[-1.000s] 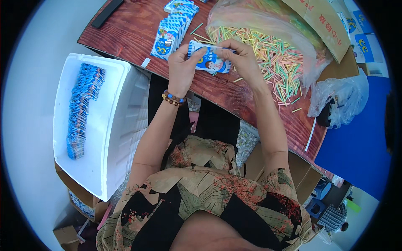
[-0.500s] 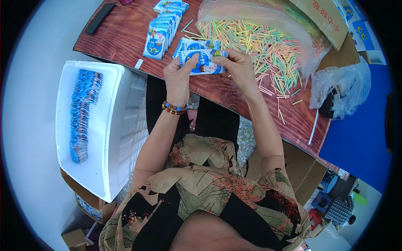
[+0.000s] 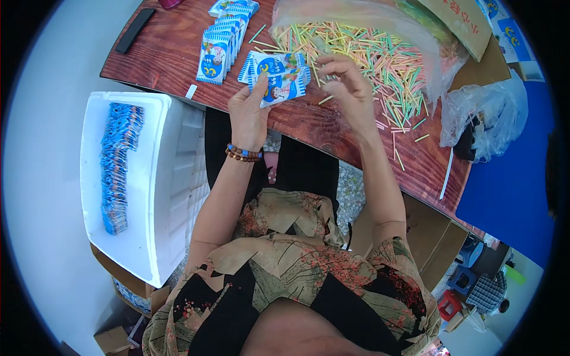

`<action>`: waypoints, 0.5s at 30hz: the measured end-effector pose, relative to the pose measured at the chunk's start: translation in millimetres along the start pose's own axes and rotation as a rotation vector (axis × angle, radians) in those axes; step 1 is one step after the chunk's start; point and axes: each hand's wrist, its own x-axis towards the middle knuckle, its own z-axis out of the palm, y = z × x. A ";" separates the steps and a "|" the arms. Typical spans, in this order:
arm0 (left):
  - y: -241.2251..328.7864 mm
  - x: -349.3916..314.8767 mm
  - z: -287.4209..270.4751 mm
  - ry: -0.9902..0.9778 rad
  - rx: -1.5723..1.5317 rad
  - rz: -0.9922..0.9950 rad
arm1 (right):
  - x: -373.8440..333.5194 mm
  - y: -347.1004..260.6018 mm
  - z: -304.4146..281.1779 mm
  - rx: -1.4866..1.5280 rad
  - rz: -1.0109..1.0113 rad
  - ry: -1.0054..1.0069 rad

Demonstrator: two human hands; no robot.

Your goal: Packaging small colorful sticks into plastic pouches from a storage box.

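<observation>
My left hand [image 3: 249, 115] pinches a small blue-and-white printed packet [image 3: 288, 90] between thumb and fingers, over the table's near edge. Another packet of the same kind [image 3: 244, 72] shows just behind it; I cannot tell whether the hand grips that one too. To the right, my right hand [image 3: 350, 92] is off the packet, its fingers curled loosely apart, and it looks a little blurred. It hangs at the near edge of a heap of thin pink, yellow and green sticks [image 3: 380, 65]. Beyond my left hand lies an overlapping row of similar packets [image 3: 217, 53].
Left of the table stands a white foam box [image 3: 142, 196] with a long stack of packets [image 3: 114, 172] inside. A clear plastic bag [image 3: 484, 118] sits at the table's right end, near a cardboard box [image 3: 469, 24]. A black bar-shaped object [image 3: 135, 29] lies far left.
My right hand has let go of the packet and moved right and up toward the sticks, its fingers opening. The left hand keeps the packet, now tilted.
</observation>
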 end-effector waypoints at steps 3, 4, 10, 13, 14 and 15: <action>-3.1 -2.5 5.5 -0.006 0.005 -0.011 | 0.2 -2.7 5.5 -0.283 -0.228 -0.148; -4.5 -2.5 6.5 -0.017 -0.011 -0.020 | 1.7 -2.5 5.4 -0.470 -0.311 -0.235; -10.6 -3.0 7.0 -0.029 0.005 -0.020 | 7.4 1.8 -7.0 -0.589 -0.389 -0.395; -12.5 -4.9 10.9 -0.046 0.013 -0.013 | 6.8 3.2 -9.4 -0.611 -0.375 -0.350; -12.8 -5.7 13.9 -0.052 0.006 0.001 | 7.4 4.0 -8.0 -0.626 -0.383 -0.319; -13.5 -6.8 17.8 -0.024 0.018 0.005 | 7.2 2.5 -8.4 -0.658 -0.393 -0.388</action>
